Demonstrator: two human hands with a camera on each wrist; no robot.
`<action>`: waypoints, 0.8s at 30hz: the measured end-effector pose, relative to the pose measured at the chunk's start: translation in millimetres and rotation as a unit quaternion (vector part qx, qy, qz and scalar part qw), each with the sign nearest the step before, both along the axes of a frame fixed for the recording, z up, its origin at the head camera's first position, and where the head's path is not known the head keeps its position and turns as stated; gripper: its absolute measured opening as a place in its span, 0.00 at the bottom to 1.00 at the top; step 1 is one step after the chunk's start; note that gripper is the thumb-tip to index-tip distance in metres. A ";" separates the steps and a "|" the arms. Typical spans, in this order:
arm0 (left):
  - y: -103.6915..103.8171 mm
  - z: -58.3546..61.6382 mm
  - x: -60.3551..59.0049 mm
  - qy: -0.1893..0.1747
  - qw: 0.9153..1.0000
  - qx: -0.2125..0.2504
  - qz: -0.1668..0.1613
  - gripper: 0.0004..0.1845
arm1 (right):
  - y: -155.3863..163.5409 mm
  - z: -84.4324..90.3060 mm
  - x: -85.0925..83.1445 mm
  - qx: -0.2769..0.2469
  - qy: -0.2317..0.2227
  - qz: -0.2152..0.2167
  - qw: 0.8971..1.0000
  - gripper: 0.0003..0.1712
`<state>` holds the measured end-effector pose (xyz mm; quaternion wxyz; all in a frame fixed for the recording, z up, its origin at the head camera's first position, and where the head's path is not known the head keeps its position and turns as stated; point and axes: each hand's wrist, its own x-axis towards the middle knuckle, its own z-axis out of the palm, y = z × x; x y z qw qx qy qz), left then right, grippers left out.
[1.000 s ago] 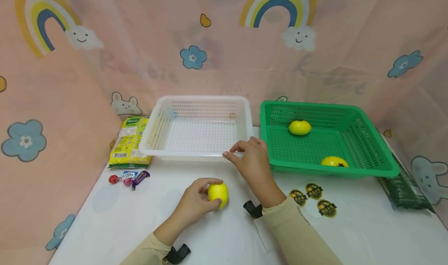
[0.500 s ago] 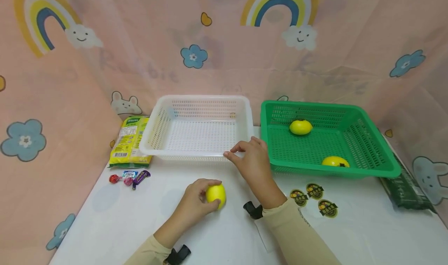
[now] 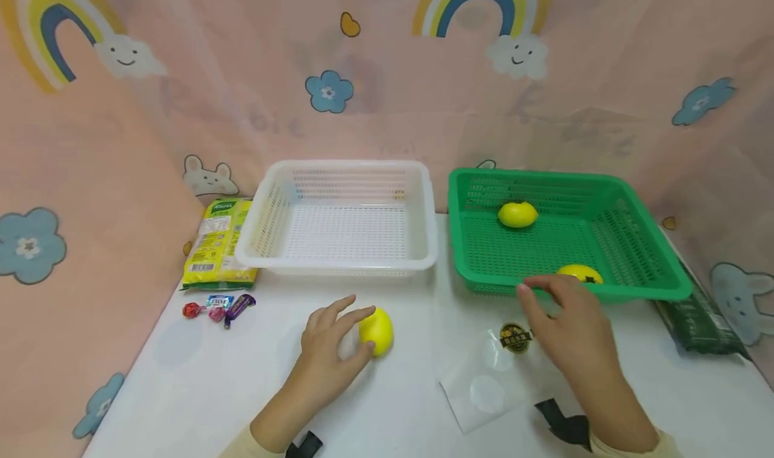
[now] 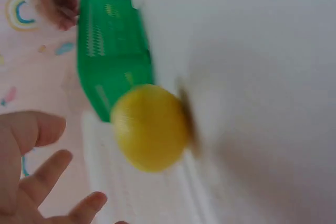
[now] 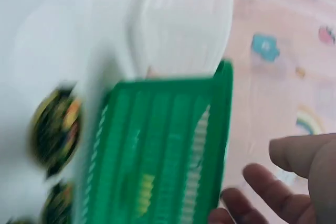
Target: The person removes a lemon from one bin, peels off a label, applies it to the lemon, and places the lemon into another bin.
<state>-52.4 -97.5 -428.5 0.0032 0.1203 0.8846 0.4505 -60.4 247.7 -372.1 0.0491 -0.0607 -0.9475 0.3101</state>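
Observation:
A yellow lemon (image 3: 376, 331) stands on the white table in front of the white basket. My left hand (image 3: 329, 350) is beside it, fingers spread; a gap shows between fingertips and lemon (image 4: 149, 128) in the left wrist view. My right hand (image 3: 571, 330) hovers at the front of the green basket (image 3: 641, 293), fingers loosely bent and holding nothing. That basket contains two more lemons, one at the back (image 3: 517, 214) and one at the front (image 3: 580, 272), partly covered by the hand. Under the right hand lies a clear sticker sheet (image 3: 465, 404) with a round black-and-gold sticker (image 3: 515, 338); other stickers are hidden.
A white basket (image 3: 338, 264) stands at the back, left of the green one. Wrapped candies and lollipops (image 3: 218, 308) lie at the left, before a yellow seasoning packet (image 3: 214, 246). A dark green packet (image 3: 701, 324) lies at the right edge. A pink patterned cloth hangs behind.
My right hand has left the white basket's front rim and moved right to the green basket. My left hand has let go of the lemon, its fingers spreading. The view has shifted slightly.

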 end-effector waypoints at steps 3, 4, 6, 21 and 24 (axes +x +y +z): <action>12.2 16.3 11.8 0.015 0.998 0.061 0.006 0.26 | 31.2 -13.1 13.9 -0.005 -0.040 -0.013 0.999 0.32; 17.9 22.0 15.7 0.016 0.996 0.084 0.001 0.26 | 37.8 -17.5 18.2 -0.014 -0.057 -0.017 0.998 0.33; 31.6 31.9 21.3 0.012 0.994 0.110 -0.020 0.26 | 45.8 -25.8 24.2 -0.021 -0.084 -0.021 0.996 0.34; 144.3 16.5 -25.2 -0.067 0.970 -0.133 -0.194 0.21 | 34.5 -70.3 24.1 0.052 -0.100 0.003 0.994 0.42; 161.9 4.1 -31.5 -0.069 0.968 -0.144 -0.191 0.21 | 34.5 -71.6 26.2 0.060 -0.092 0.003 0.994 0.40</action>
